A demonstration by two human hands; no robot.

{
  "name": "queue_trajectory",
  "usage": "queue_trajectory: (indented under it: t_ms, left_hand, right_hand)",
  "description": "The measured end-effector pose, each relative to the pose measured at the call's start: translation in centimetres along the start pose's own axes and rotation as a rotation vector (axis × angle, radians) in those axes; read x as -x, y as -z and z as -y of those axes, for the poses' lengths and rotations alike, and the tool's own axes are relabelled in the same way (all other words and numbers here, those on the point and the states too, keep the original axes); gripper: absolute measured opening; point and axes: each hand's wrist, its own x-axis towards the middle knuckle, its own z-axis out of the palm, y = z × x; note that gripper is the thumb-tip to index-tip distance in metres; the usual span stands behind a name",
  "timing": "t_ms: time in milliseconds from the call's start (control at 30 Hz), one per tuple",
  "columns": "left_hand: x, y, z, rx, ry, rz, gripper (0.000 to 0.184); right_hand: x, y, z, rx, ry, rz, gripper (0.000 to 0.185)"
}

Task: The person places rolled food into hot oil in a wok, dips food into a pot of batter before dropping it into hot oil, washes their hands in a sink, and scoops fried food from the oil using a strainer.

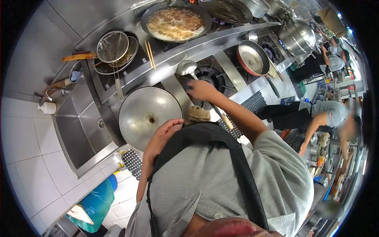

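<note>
Wok beside left hand, ladle under right hand, grip unclear.

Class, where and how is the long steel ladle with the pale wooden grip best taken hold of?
Probably by its pale wooden grip, the right hand coming from above on the person's side: the ladle slants toward the body, putting the grip nearest, while its broad, rounded end lies farther off beside the black burner.

White bottle beside a steel sink, green bag near.
</note>
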Motion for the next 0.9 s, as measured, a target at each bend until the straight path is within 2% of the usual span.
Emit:
queue_trajectory:
  t_ms: [33,67,133,267,400,467,533,600,667,733,800,900]
  left_hand:
    - [-0.1,-0.1,0.0,0.038,0.009,0.022,0.037]
    - [-0.2,-0.1,0.0,0.074,0.018,0.042,0.038]
    - [-0.8,-0.4,-0.7,0.035,0.021,0.068,0.038]
    - [-1.9,-2.3,-1.9,-0.069,0.013,0.179,0.034]
    - [-3.4,-3.7,-1.1,-0.131,-0.016,0.299,0.04]
    - [-3.5,-4.5,-0.6,-0.086,0.038,0.291,0.04]
    - [-3.5,-4.9,-0.3,-0.138,0.012,0.321,0.04]
    - [-3.1,-5.5,0.0,-0.075,0.111,0.266,0.04]
    - [-3.0,-5.9,0.8,-0.022,0.12,0.25,0.04]
    - [-2.7,-6.4,1.6,0.03,0.13,0.219,0.039]
    - [-2.8,-6.8,2.0,-0.005,0.067,0.13,0.039]
    - [-3.5,-7.5,3.4,-0.024,0.079,0.031,0.039]
  right_hand:
    - [1.9,-0.3,-2.4,0.085,-0.127,0.079,0.046]
    - [5.0,-0.7,-4.1,0.021,-0.259,-0.004,0.045]
    - [9.2,-2.0,-6.5,0.073,-0.441,0.033,0.045]
    - [13.2,-7.2,-9.6,0.165,-0.468,0.025,0.04]
    - [13.3,-11.4,-11.2,-0.038,-0.597,-0.2,0.036]
    - [14.1,-9.7,-9.7,-0.211,-0.568,-0.282,0.036]
    - [15.0,-7.2,-7.9,-0.239,-0.598,-0.245,0.035]
    - [16.4,-7.7,-8.8,-0.251,-0.563,-0.29,0.038]
    - [17.7,-6.5,-8.8,-0.418,-0.599,-0.335,0.041]
    - [18.4,-6.6,-10.8,-0.436,-0.554,-0.4,0.036]
    - [17.9,-5.2,-12.7,-0.649,-0.568,-0.434,0.038]
    - [15.9,0.2,-13.8,-0.98,-0.495,-0.55,0.027]
